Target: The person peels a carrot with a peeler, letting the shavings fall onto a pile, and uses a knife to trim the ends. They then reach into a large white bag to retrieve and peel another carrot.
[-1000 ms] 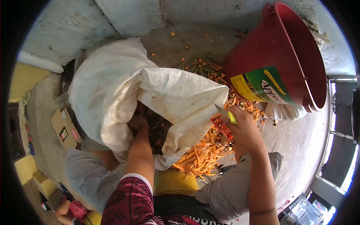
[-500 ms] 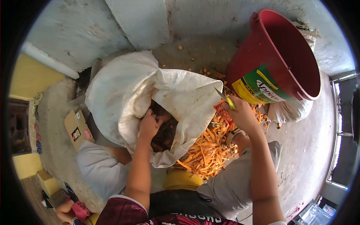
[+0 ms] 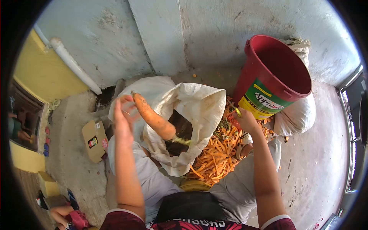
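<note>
A large carrot (image 3: 153, 119) slants over the mouth of a white woven sack (image 3: 209, 99), its narrow end up beside my left hand. The thick end points down right, with a blurred greenish strand by it. My left hand (image 3: 124, 119) is raised with its fingers spread, blurred, and not wrapped round the carrot. My right hand (image 3: 246, 122) is closed round a knife with a yellow-green handle (image 3: 238, 112). Close under that hand shows a red-orange plastic piece with holes (image 3: 233, 120). Below lies a heap of orange peelings (image 3: 216, 159).
A big red bucket (image 3: 245, 73) with a green and yellow label leans at the right against a filled white sack (image 3: 295, 120). Flattened cardboard (image 3: 94, 142) lies on the left. At lower left show another person's legs (image 3: 63, 214).
My left hand has come up out of the sack, and a carrot is now beside it. The right hand has moved slightly down, and the knife blade has turned from view. The camera view has shifted.
</note>
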